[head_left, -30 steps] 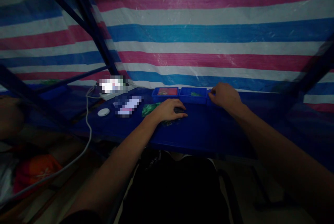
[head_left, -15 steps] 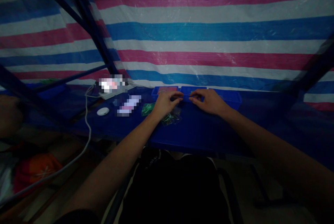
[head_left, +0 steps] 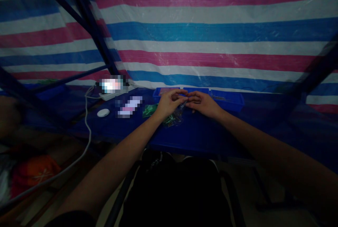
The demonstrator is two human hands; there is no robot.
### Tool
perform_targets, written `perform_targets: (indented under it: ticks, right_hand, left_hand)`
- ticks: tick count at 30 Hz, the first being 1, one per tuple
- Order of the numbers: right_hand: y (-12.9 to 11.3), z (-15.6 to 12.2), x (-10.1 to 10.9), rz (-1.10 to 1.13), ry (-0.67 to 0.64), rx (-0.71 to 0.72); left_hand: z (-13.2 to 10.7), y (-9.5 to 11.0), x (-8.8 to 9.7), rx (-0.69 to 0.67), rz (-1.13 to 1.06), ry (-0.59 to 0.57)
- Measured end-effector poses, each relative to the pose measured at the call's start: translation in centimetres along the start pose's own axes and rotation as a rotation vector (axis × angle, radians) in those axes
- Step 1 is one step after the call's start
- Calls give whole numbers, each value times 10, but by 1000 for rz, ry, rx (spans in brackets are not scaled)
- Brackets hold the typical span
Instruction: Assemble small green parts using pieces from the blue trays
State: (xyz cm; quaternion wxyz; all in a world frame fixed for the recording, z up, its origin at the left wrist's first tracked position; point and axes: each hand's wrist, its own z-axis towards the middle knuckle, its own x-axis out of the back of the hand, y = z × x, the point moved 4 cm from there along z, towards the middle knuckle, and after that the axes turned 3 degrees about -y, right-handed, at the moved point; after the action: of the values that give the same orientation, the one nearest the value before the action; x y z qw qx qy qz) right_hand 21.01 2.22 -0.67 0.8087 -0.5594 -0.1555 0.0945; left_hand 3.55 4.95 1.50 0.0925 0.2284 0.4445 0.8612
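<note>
My left hand (head_left: 170, 104) is closed in a pinch, thumb and fingertips together above the blue table. It meets my right hand (head_left: 202, 104), whose bent fingers are also pinched. Between their fingertips is the upper edge of a clear plastic bag (head_left: 174, 118), which hangs down to the table. Thin greenish and gold-coloured pieces show inside, too dim to name. A green packet (head_left: 149, 111) lies left of my left wrist. Just beyond my hands stand a blue bin with reddish contents (head_left: 156, 94), a middle blue bin (head_left: 195, 90) and a right blue bin (head_left: 233, 100).
On the left of the table (head_left: 195, 137) lie a round white case (head_left: 103, 112) and a blurred-out phone-like object (head_left: 130, 107). Behind them is a white power strip (head_left: 116, 93) with a trailing cable (head_left: 88, 128). Blue metal posts frame the striped sheet (head_left: 211, 29). Another person's arm (head_left: 9, 116) is at far left.
My right hand has moved left and its fingertips now meet those of my left hand. The clear bag's upper part has risen between them.
</note>
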Motion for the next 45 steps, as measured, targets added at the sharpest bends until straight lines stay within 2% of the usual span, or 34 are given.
perform_targets:
  ticks: [6,16,19,26,30,34,37,40,45]
  right_hand:
    - [-3,-1,-2,83,12,-21]
    - [-9,-1,13,-31,218,-25]
    - [-8,0,18,-55,250,-7]
    - [-11,-1,17,-99,218,25]
    - [-10,0,13,-89,154,-6]
    - [-7,1,17,-143,228,-8]
    - [-8,-1,18,-164,307,6]
    - [-13,-4,12,-161,268,47]
    - [-20,-5,2,-98,116,64]
  left_hand:
    - [2,-3,-1,27,-84,-20]
    - [-1,6,2,-43,155,-11]
    - [-1,4,3,-42,150,9]
    - [0,-8,4,-14,101,-11]
    - [0,-7,3,-29,104,-42]
    - [-2,6,5,-120,313,56]
    - [-5,16,0,-160,480,7]
    - [-9,22,-7,-162,542,-86]
    - [-11,21,-6,-111,545,-102]
